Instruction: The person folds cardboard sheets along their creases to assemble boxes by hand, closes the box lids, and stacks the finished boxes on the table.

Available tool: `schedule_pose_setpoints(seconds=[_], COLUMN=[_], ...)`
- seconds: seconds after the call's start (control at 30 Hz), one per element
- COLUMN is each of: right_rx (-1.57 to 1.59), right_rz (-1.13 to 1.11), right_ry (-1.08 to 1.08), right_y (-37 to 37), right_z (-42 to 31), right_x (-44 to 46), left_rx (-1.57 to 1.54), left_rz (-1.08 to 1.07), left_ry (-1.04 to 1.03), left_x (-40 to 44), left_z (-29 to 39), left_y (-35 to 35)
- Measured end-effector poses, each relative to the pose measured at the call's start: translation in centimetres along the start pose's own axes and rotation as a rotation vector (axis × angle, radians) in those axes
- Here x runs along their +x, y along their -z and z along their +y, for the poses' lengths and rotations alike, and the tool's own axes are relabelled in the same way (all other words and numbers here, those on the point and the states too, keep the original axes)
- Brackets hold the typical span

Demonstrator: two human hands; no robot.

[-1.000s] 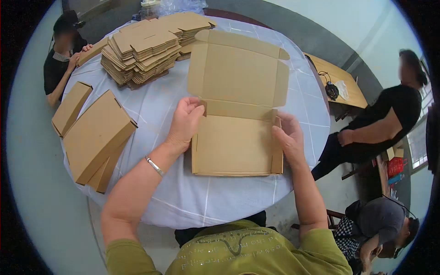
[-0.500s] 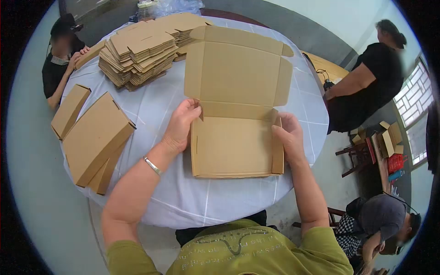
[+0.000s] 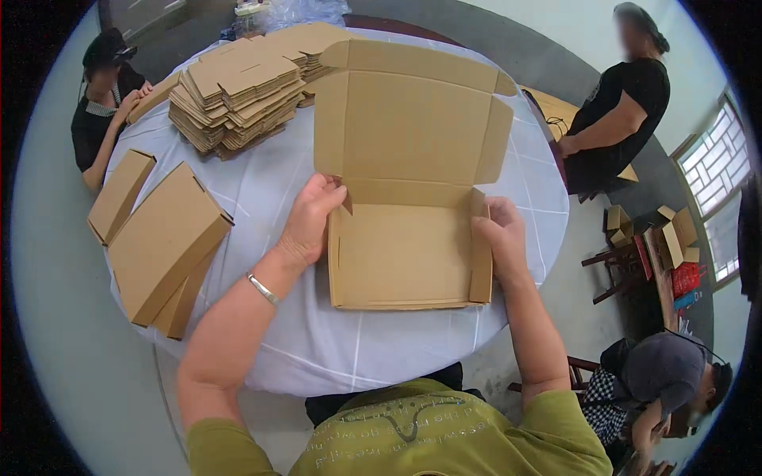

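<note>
Head camera view shows us at a round desk draped in pale checked cloth (image 3: 294, 341), our left hand (image 3: 316, 213) and right hand (image 3: 505, 236) each pinched on a rear corner of an open brown cardboard box (image 3: 409, 254). Its lid (image 3: 413, 119) points away from us, its long axis left to right. Lettering (image 3: 397, 420) on our olive-green shirt (image 3: 452, 456) is too unclear to read. Flat brown cardboard blanks (image 3: 242, 87) lie stacked far left, closed brown boxes (image 3: 167, 246) nearer.

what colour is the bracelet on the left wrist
The bracelet on the left wrist is silver; it shows best in the head view.
</note>
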State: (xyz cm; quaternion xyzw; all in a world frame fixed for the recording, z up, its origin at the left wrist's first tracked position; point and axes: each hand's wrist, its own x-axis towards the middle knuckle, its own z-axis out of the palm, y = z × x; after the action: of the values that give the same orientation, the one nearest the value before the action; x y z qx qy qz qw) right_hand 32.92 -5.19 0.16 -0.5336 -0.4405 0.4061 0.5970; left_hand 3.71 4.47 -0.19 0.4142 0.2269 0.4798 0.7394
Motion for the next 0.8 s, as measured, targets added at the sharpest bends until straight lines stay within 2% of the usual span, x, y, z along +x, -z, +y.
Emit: schedule_pose_setpoints(seconds=[0.13,0.2,0.3,0.43,0.5,0.57,0.63,0.67,0.73,0.8], right_rx=[0.033,0.144,0.076,0.048,0.148,0.024,-0.291,-0.291,-0.644,-0.640], right_rz=[0.017,-0.013,-0.086,-0.105,-0.040,0.044,0.196,0.197,0.306,0.278], right_ry=[0.039,0.066,0.072,0.170,0.234,0.290,0.444,0.441,0.666,0.720], right_y=[-0.8,-1.0,-0.8,-0.9,-0.3,0.0,0.5,0.8,0.1,0.0], right_z=[-0.7,-0.9,-1.1,-1.6,-1.0,-0.7,0.4,0.7,-0.2,-0.6], right_x=[-0.2,-0.1,-0.1,-0.2,0.3,0.2,0.6,0.6,0.1,0.1], left_rx=[-0.015,0.001,-0.007,0.023,0.140,0.227,0.313,0.427,0.540,0.813], left_rz=[-0.024,-0.165,-0.282,-0.285,-0.138,-0.108,-0.079,-0.048,-0.017,0.035], left_ry=[-0.028,0.065,0.120,0.156,0.046,0.044,0.045,-0.010,-0.064,-0.127], left_x=[0.2,0.3,0.0,0.1,0.2,-0.1,-0.3,-0.3,-0.3,-0.6], left_z=[0.2,0.8,1.6,1.0,0.3,0.3,0.2,0.0,-0.3,-0.2], left_y=[0.2,0.5,0.6,1.5,1.5,1.3,1.0,0.7,0.3,-0.2])
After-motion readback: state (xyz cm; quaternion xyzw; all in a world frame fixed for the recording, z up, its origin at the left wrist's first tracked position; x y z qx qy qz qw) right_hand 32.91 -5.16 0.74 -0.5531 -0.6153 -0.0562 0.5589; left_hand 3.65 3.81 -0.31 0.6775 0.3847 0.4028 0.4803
